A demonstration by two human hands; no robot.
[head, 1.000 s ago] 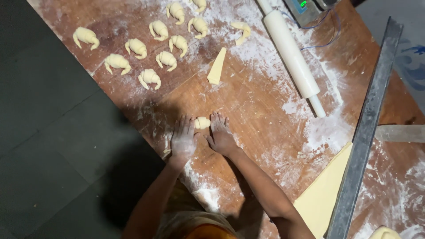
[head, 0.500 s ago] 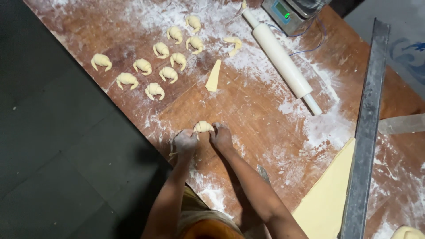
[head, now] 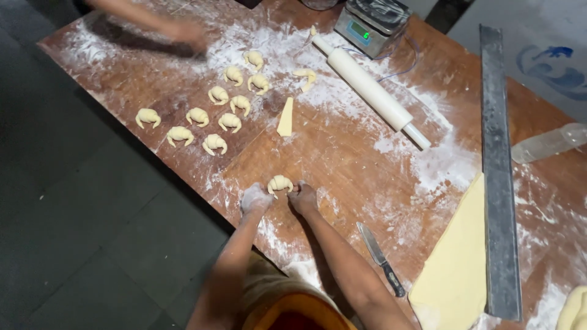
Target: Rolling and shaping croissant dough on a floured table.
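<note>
Since the earlier frame, both hands have closed in on the dough, which now shows as a curved crescent with its tips bent downward. The left hand pinches the left tip of the rolled croissant, fingers narrowed on it; the right hand pinches the right tip the same way. The croissant lies on the floured wooden counter. Beyond the croissant sits a loose dough triangle, and farther beyond, to its left, a cluster of shaped croissants. To the right of the croissant and farther off lies a rolling pin; nearer the person, right of the croissant, lies a knife, and past it a dough sheet beside a long metal ruler. Another person's arm is blurred at the far edge.
</note>
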